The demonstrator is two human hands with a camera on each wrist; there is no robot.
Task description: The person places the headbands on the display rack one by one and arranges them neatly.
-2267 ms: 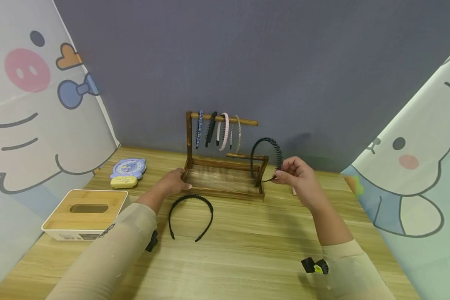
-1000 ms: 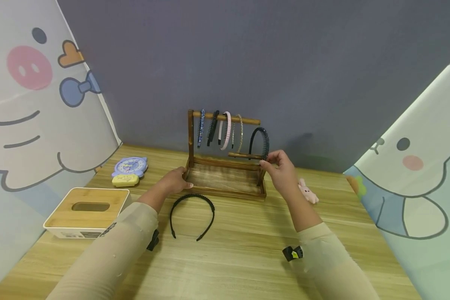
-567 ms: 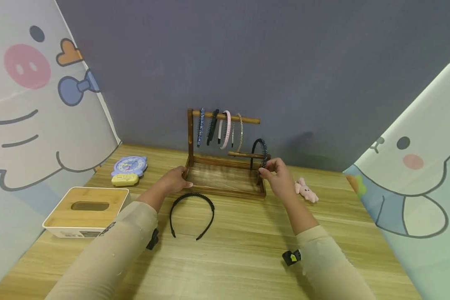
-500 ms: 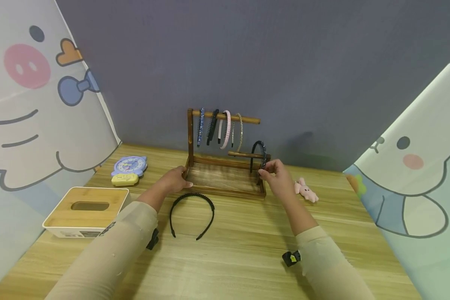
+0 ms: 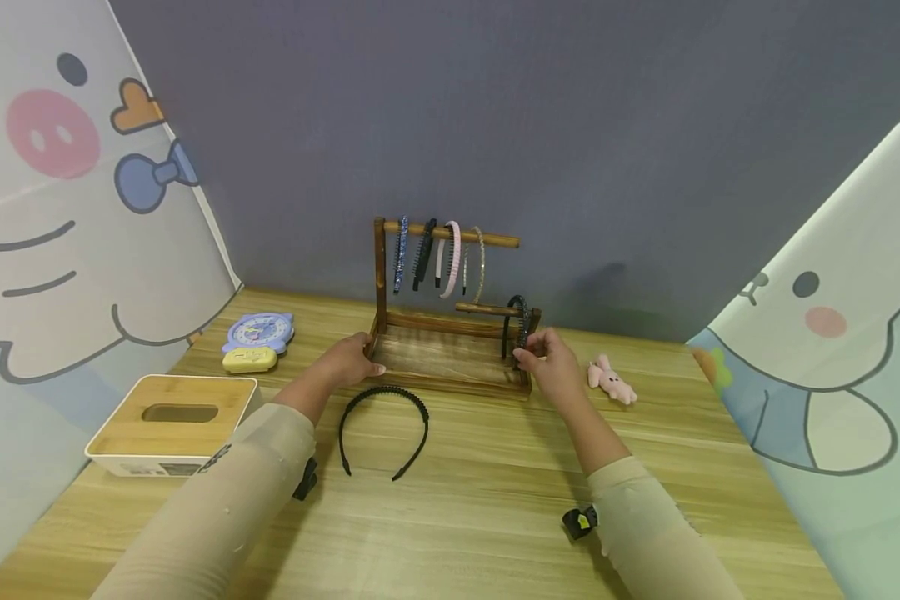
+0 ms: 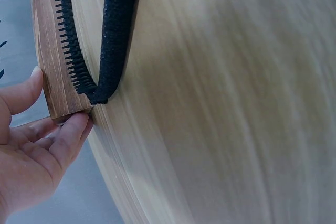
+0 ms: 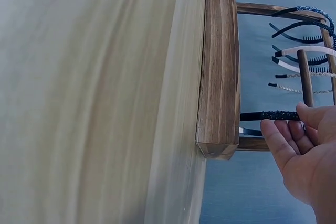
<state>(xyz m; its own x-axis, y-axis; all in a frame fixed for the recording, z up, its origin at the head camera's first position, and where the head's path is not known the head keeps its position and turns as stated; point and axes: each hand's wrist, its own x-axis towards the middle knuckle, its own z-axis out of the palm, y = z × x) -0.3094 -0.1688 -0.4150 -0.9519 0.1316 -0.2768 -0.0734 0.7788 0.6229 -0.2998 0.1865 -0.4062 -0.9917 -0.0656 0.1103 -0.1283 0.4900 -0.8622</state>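
A dark wooden headband rack [image 5: 450, 386] stands on the table. My left hand [image 5: 347, 362] grips its left front corner, thumb on one side and fingers on the other in the left wrist view. With thumb and fingers, my right hand [image 5: 553, 364] pinches a glittery black headband [image 5: 522, 312]. This headband sits over the rack's low rod [image 5: 483, 309], close to its right post. Several headbands hang from the high rod, among them a blue glitter one [image 5: 401, 254] and a pink one [image 5: 453, 258]. Another black headband [image 5: 385, 390] lies flat on the table in front of the rack.
At the left are a tissue box [image 5: 172, 421] with a wooden lid, a blue toy clock [image 5: 259, 331] and a small yellow object [image 5: 249, 360]. A pink plush bunny [image 5: 613, 383] lies right of my right hand. A grey wall [image 5: 607, 167] closes the back.
My right hand has brought the glittery black headband leftward from beside the rack, over the low rod's end, then down. The left hand stays at the rack's corner. The plush bunny has come into view.
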